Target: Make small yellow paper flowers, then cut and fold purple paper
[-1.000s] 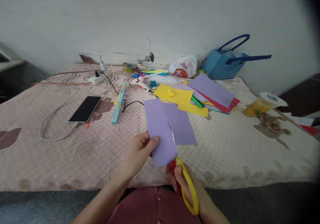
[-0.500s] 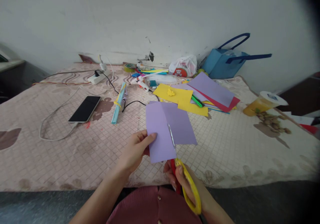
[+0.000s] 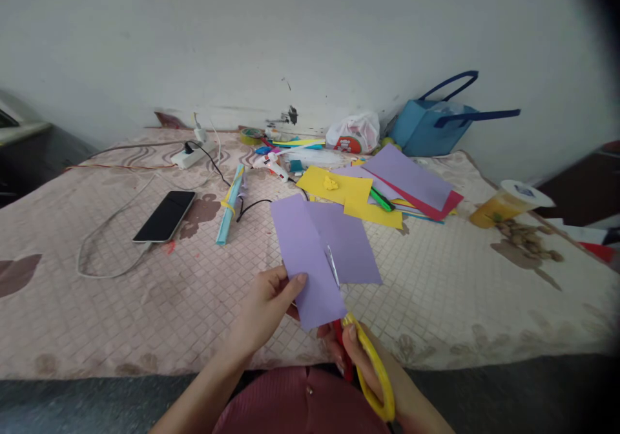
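Observation:
My left hand (image 3: 275,305) pinches the left strip of a sheet of purple paper (image 3: 310,259), thumb on top and fingers underneath. A long cut splits the sheet, and its right part lies lower, toward the table. My right hand (image 3: 358,356) is closed around scissors (image 3: 372,369) with one yellow and one red handle. Their metal blades run along the cut, partly covered by the left strip.
Yellow paper (image 3: 358,211), a green cutter (image 3: 382,199) and a purple sheet (image 3: 416,179) lie beyond my hands. A glue gun (image 3: 276,166) and rolled blue paper (image 3: 230,208) are left of them. A phone (image 3: 165,217) charges at left; a drink cup (image 3: 504,201) tilts at right.
The left strip has swung left and turned away from the right part, widening the gap. Both hands have shifted slightly toward me.

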The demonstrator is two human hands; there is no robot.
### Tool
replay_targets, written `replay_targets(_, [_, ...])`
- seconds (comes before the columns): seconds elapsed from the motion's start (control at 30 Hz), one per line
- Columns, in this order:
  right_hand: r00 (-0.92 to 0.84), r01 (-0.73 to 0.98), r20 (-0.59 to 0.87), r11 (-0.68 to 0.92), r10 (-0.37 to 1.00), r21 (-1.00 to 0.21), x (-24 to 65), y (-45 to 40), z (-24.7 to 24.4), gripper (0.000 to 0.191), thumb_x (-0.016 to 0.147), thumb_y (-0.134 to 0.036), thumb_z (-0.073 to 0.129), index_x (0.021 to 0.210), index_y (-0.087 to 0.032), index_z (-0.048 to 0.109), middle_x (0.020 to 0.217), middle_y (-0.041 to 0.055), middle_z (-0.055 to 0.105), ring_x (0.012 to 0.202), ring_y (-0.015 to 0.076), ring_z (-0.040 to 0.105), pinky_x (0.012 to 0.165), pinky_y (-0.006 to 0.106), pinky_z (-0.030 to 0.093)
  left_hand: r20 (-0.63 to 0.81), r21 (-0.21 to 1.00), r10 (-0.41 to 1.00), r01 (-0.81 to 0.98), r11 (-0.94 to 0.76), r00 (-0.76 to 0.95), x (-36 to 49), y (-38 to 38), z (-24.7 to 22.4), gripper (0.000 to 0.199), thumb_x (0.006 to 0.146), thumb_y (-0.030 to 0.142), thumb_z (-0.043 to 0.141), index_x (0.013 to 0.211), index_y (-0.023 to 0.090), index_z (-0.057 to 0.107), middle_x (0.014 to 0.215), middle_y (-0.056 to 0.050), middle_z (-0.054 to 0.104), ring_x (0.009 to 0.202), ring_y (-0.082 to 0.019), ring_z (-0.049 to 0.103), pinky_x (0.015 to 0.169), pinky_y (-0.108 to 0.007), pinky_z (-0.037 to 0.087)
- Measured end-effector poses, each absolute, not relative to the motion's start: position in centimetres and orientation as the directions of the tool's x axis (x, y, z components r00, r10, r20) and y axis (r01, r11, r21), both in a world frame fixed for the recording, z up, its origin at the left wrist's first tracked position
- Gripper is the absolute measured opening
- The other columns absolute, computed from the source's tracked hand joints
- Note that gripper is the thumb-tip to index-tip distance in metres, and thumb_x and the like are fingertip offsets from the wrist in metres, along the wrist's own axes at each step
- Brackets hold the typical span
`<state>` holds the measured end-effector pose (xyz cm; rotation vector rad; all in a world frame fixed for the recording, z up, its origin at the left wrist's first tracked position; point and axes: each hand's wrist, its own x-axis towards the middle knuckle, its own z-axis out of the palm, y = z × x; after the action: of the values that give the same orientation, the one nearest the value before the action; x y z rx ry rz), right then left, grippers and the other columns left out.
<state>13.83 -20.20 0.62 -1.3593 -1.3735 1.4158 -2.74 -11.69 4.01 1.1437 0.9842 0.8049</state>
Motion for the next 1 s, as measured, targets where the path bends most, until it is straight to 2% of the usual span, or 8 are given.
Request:
replay_targets(0.1, [-0.168, 0.198, -0.18, -0.145, 0.969, -0.969, 13.8, -20.1, 0.9, 0.053, 0.089, -0.065, 0.024, 0.076, -0.019, 0.047, 0.058, -0.0034, 0.04, 0.05, 0.0102, 0.037, 0.05, 0.025, 0.033, -0.225, 0.966, 0.901, -0.037, 0.256, 0.372, -3.0, -11.9, 4.0, 0.033, 0.08, 0.043, 0.061, 0.073, 0.011, 0.062, 0.062, -0.002, 0.061, 0.052, -0.009, 0.058, 0.046, -0.018, 0.048])
replay_targets(0.23, [-0.179, 0.221, -0.185, -0.143, 0.966, -0.965, 14.0, -20.2, 0.6, 0.055, 0.088, -0.067, 0.024, 0.067, -0.02, 0.043, 0.055, -0.0035, 0.039, 0.05, 0.0099, 0.039, 0.051, 0.024, 0.033, -0.304, 0.916, 0.862, -0.123, 0.381, 0.405, -3.3, -11.8, 4.0, 0.032, 0.076, 0.042, 0.065, 0.071, 0.011, 0.062, 0.06, -0.002, 0.061, 0.048, -0.01, 0.057, 0.042, -0.018, 0.047])
replay_targets(0.37, [-0.196, 0.176, -0.203, -0.169, 0.959, -0.97, 14.1, -20.4, 0.4, 0.057, 0.086, -0.069, 0.025, 0.079, -0.018, 0.05, 0.056, -0.0042, 0.039, 0.048, 0.0093, 0.037, 0.048, 0.023, 0.031, -0.354, 0.853, 0.825, -0.21, 0.478, 0.441, -3.2, -11.6, 4.0, 0.03, 0.074, 0.041, 0.067, 0.072, 0.012, 0.062, 0.058, -0.002, 0.06, 0.045, -0.009, 0.054, 0.039, -0.017, 0.045])
replay_targets(0.57, [-0.178, 0.207, -0.237, -0.199, 0.955, -0.958, 14.3, -20.5, 0.8, 0.052, 0.09, -0.062, 0.026, 0.089, -0.018, 0.054, 0.063, -0.0017, 0.044, 0.054, 0.0114, 0.04, 0.053, 0.026, 0.035, -0.276, 0.928, 0.884, -0.135, 0.347, 0.379, -3.3, -11.9, 4.0, 0.031, 0.078, 0.042, 0.064, 0.074, 0.012, 0.063, 0.062, -0.002, 0.061, 0.049, -0.009, 0.056, 0.043, -0.018, 0.046])
replay_targets(0.7, [-0.201, 0.265, -0.2, -0.144, 0.959, -0.953, 14.6, -20.6, 0.7, 0.055, 0.088, -0.067, 0.024, 0.08, -0.021, 0.053, 0.061, -0.0015, 0.042, 0.056, 0.0133, 0.039, 0.053, 0.027, 0.034, -0.214, 0.963, 0.912, -0.08, 0.257, 0.349, -3.2, -12.4, 4.5, 0.031, 0.08, 0.043, 0.06, 0.077, 0.012, 0.063, 0.064, -0.003, 0.062, 0.053, -0.011, 0.058, 0.046, -0.019, 0.047])
replay_targets(0.8, [-0.172, 0.289, -0.19, -0.135, 0.967, -0.948, 14.6, -20.8, 0.9, 0.052, 0.088, -0.066, 0.026, 0.076, -0.022, 0.049, 0.063, -0.0006, 0.045, 0.057, 0.0141, 0.04, 0.052, 0.028, 0.034, -0.157, 0.974, 0.935, -0.104, 0.199, 0.317, -3.1, -12.8, 4.7, 0.028, 0.081, 0.04, 0.061, 0.093, 0.015, 0.061, 0.068, -0.002, 0.064, 0.055, -0.011, 0.06, 0.046, -0.019, 0.047])
replay_targets(0.87, [-0.142, 0.292, -0.172, -0.125, 0.975, -0.948, 14.4, -21.0, 1.2, 0.05, 0.088, -0.065, 0.026, 0.071, -0.022, 0.047, 0.063, -0.0001, 0.045, 0.057, 0.0145, 0.04, 0.053, 0.028, 0.035, -0.149, 0.974, 0.935, -0.117, 0.196, 0.321, -3.0, -12.9, 4.7, 0.03, 0.08, 0.039, 0.062, 0.098, 0.015, 0.058, 0.071, -0.002, 0.066, 0.056, -0.011, 0.06, 0.046, -0.018, 0.046])
replay_targets(1.0, [-0.135, 0.312, -0.157, -0.108, 0.978, -0.944, 14.2, -20.9, 2.1, 0.05, 0.088, -0.063, 0.03, 0.062, -0.023, 0.044, 0.057, -0.0001, 0.042, 0.053, 0.0154, 0.038, 0.053, 0.03, 0.036, -0.182, 0.961, 0.907, -0.124, 0.245, 0.381, -3.2, -12.9, 4.5, 0.029, 0.078, 0.037, 0.065, 0.094, 0.014, 0.058, 0.073, -0.003, 0.066, 0.057, -0.011, 0.06, 0.046, -0.018, 0.046])
